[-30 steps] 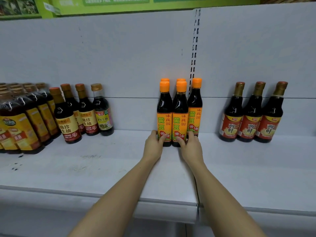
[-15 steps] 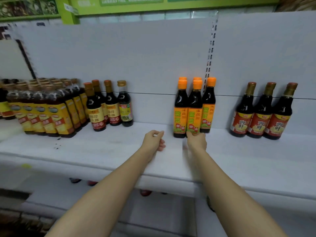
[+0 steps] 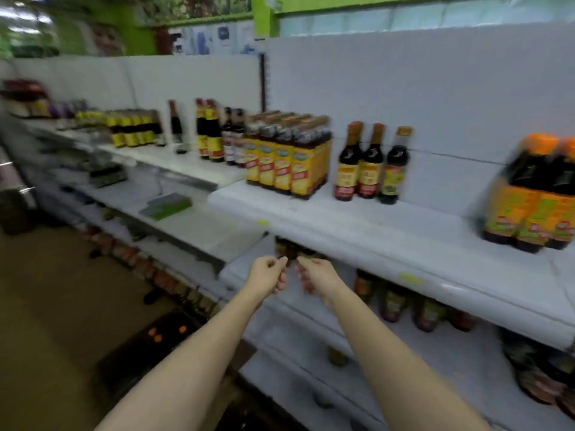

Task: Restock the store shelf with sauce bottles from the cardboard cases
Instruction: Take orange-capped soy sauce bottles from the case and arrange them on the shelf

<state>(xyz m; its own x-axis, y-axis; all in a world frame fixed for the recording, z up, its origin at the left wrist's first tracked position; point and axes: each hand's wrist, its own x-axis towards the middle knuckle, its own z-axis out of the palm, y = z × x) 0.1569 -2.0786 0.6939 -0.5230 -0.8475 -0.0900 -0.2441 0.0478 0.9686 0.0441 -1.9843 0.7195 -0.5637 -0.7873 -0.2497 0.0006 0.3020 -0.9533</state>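
While both hands empty, fetch next bottles. Left hand [image 3: 270, 275] and right hand [image 3: 314, 275] hover side by side before shelf edge [image 3: 357, 244], fingers loosely curled, holding nothing. Orange-capped sauce bottles [image 3: 533, 194] stand far right on shelf, well apart from hands. Dark case [image 3: 161, 340] on floor, lower left, orange caps showing, blurred. Judgement: reach down there, grip one bottle per hand by body, lift upright.

Glossy dark bottles [image 3: 370, 163] with paper-like labels on a matt white shelf [image 3: 357, 231].
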